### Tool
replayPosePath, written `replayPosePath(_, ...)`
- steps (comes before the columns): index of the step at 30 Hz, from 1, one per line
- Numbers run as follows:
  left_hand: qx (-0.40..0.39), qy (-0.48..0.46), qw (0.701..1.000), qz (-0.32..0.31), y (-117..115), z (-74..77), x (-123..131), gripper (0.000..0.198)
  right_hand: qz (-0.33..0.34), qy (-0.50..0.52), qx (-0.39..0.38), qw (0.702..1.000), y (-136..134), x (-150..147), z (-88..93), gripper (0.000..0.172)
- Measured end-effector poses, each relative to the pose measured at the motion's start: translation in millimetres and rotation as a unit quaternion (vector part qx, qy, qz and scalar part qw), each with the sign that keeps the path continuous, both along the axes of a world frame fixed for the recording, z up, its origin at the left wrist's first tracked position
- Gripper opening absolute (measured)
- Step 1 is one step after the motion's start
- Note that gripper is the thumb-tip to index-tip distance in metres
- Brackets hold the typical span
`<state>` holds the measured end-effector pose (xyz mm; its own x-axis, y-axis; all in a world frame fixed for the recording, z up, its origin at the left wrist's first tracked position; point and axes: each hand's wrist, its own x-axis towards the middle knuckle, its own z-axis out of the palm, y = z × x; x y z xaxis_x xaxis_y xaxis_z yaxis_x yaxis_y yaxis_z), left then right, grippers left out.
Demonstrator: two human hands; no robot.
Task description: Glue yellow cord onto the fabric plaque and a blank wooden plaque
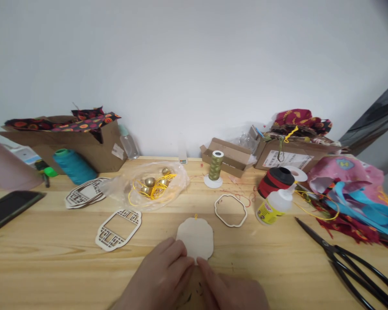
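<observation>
A plain pale wooden panel with scalloped corners lies flat in front of me, a small yellow cord loop sticking out at its top edge. My left hand is closed at its lower left, with curled fingers on the edge and the thumb tip at the bottom middle. From the right, my right hand has its index fingertip on the same bottom edge, the other fingers curled under. Anything small between the fingertips is hidden. To the left lies a lattice-cut wooden frame; to the right, a thin wooden outline ring.
A plastic bag holds brass bells and yellow cord. Around stand a green thread spool, a glue bottle, a teal thread cone and cardboard boxes. Black scissors lie right, a phone left.
</observation>
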<state>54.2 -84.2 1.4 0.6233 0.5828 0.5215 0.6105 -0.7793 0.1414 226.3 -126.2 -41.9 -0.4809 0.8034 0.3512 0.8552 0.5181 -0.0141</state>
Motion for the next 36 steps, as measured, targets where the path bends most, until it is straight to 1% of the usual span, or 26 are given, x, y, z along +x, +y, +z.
replayPosePath(5, 0.01, 0.024, 1.0, -0.014, -2, -0.7, 0, 0.038, 0.015, -0.015, 0.019, 1.0, 5, 1, 4.0, 0.035)
replayPosePath(9, 0.01, 0.034, 0.999, -0.03, -2, -8.3, -4, 0.033, 0.007, 0.007, 0.038, 0.999, 4, 1, 4.8, 0.029)
replayPosePath(13, 0.039, 0.102, 0.993, -0.053, -3, -16.1, -8, 0.025, -0.005, 0.028, 0.049, 0.998, 3, -1, 4.6, 0.027)
replayPosePath(15, 0.05, 0.125, 0.99, -0.052, -5, -18.8, -9, 0.018, -0.009, 0.03, 0.053, 0.998, 3, -1, 3.8, 0.027)
replayPosePath(17, 0.05, 0.115, 0.991, -0.043, -7, -20.0, -10, 0.013, -0.011, 0.022, 0.053, 0.998, 3, -1, 2.3, 0.027)
replayPosePath(20, 0.049, 0.092, 0.994, -0.039, -10, -16.9, -14, 0.019, -0.009, 0.004, 0.024, 1.0, 4, 1, 0.7, 0.028)
replayPosePath(22, 0.033, 0.074, 0.996, -0.03, -11, -12.2, -19, 0.023, -0.015, -0.001, -0.012, 1.0, 4, 2, 1.7, 0.03)
replayPosePath(24, 0.003, 0.034, 0.999, -0.023, -12, -8.5, -25, 0.025, -0.023, 0.003, -0.05, 0.998, 4, 3, 4.0, 0.031)
replayPosePath(27, -0.056, -0.007, 0.998, -0.015, -12, -9.3, -32, 0.024, -0.023, 0.023, -0.083, 0.996, 4, 3, 7.3, 0.033)
replayPosePath(29, -0.083, -0.007, 0.996, -0.013, -11, -13.3, -33, 0.028, -0.016, 0.027, -0.088, 0.996, 4, 3, 8.1, 0.033)
replayPosePath(32, -0.082, 0.001, 0.996, -0.017, -11, -19.2, -31, 0.028, -0.009, 0.0, -0.079, 0.997, 4, 1, 8.2, 0.033)
replayPosePath(36, -0.096, 0.011, 0.995, -0.028, -10, -21.2, -28, 0.03, 0.001, -0.038, -0.072, 0.997, 4, -1, 10.0, 0.033)
